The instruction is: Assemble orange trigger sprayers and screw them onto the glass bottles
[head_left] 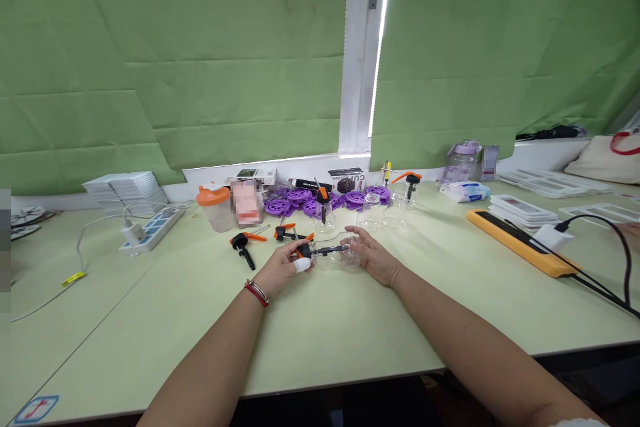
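My left hand [285,268], with a white wrap on one finger, is closed round the black and orange pump head [304,251]. That head sits at the neck of a clear bottle [334,259], which is held on its side just over the table. A dark tube from the pump head runs along inside the bottle. My right hand [376,257] grips the wide base end of the bottle. Loose pump heads with orange levers lie to the left, one black one [244,250] nearest. Behind stands another clear bottle [324,217] with a pump head in it.
Purple discs [300,200] are heaped along the back, near an orange-lidded cup [215,205]. More clear bottles [371,213] stand behind my right hand. A white power strip [155,230] is at left; a yellow-orange bar [520,243] with black cables lies at right.
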`<state>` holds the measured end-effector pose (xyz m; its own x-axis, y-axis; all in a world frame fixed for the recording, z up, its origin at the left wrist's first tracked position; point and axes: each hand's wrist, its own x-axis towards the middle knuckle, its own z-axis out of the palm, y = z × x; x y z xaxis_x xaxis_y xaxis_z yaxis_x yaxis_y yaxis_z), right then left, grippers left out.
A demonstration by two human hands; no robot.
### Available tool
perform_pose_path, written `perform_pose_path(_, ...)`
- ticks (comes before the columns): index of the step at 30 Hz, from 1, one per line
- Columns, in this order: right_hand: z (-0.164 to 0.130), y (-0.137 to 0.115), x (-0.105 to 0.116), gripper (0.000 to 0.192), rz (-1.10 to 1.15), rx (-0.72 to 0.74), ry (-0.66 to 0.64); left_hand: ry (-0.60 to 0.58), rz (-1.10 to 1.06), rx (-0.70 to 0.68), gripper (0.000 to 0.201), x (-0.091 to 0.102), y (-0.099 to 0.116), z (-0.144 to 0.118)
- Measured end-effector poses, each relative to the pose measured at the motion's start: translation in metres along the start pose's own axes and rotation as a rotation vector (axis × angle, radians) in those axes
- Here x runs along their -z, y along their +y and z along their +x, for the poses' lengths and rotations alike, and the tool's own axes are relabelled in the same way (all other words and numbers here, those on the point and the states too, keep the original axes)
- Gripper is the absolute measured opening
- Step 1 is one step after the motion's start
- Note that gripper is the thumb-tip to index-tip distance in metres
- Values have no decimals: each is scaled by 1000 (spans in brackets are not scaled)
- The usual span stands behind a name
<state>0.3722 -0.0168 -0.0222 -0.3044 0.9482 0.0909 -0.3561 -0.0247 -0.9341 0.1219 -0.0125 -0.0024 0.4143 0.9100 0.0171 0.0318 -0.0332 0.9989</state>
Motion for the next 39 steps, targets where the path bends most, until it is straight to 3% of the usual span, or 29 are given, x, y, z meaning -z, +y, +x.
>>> perform_pose_path(11, -5, -6, 2, 48, -106, 88, -63, -55, 63, -45, 60, 1, 3, -2)
perform_pose_path(19, -2, -2, 0, 44, -181, -48, 34, -65, 76, -61, 59, 2, 3, -3)
perform_pose_path(23, 3, 5, 6, 52, -248, -67, 114, -93, 55, -57, 58, -1, 5, -4)
perform_pose_path(30, -6, -7, 11, 46, -228, -55, -32, -65, 52, -52, 61, 0, 6, -5)
perform_pose_path(34, -8, -13, 6, 51, -243, -24, 9, -59, 40, -48, 60, 1, 5, -5)
perform_pose_path(39, -2, -4, 6, 42, -302, -41, 30, -61, 19, -68, 57, 3, 3, -4)
